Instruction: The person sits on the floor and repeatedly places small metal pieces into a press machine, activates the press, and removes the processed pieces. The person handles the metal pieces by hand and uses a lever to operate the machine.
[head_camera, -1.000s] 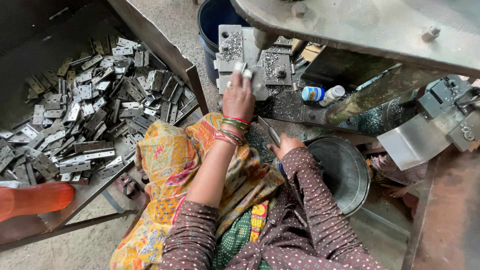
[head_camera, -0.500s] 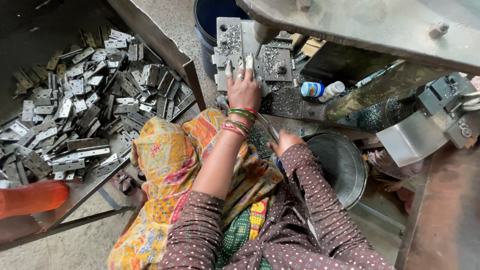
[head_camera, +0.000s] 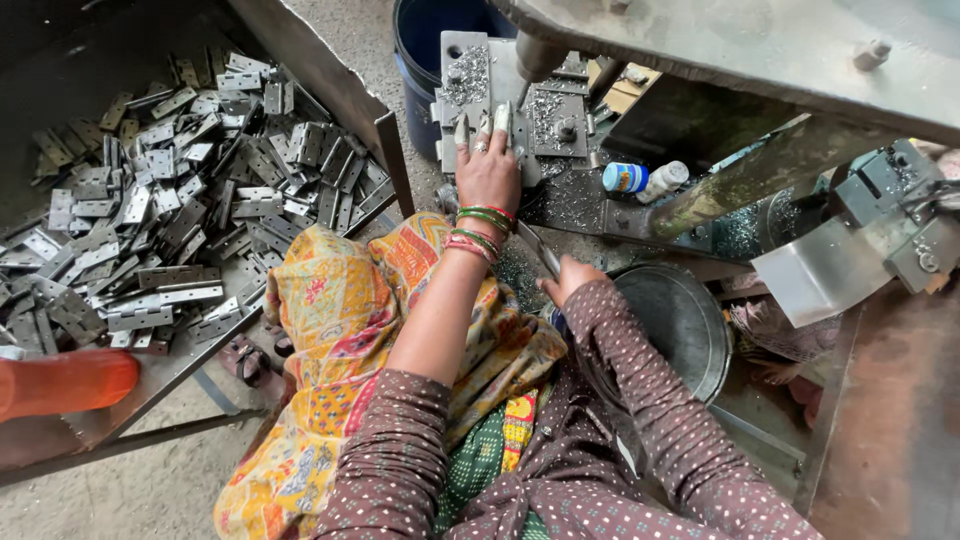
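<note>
My left hand (head_camera: 488, 170), with bangles on the wrist, reaches forward and lies fingers-down on a grey metal piece (head_camera: 470, 100) on the drill jig (head_camera: 560, 115). The piece sits just left of the drill spindle (head_camera: 535, 55). Metal shavings cover the jig. My right hand (head_camera: 572, 278) stays close to my lap, closed around a thin metal rod (head_camera: 540, 250). Its fingers are partly hidden by my sleeve.
A tray (head_camera: 150, 380) on the left holds a heap of several grey hinges (head_camera: 180, 200). A blue bucket (head_camera: 425, 50) stands behind the jig. A round metal pan (head_camera: 685, 325) sits on the right, with a small white and blue bottle (head_camera: 640, 178) and machine parts (head_camera: 880, 220) beyond.
My left hand has slid a little forward and settled flat on the piece under the spindle. My right hand has kept its place.
</note>
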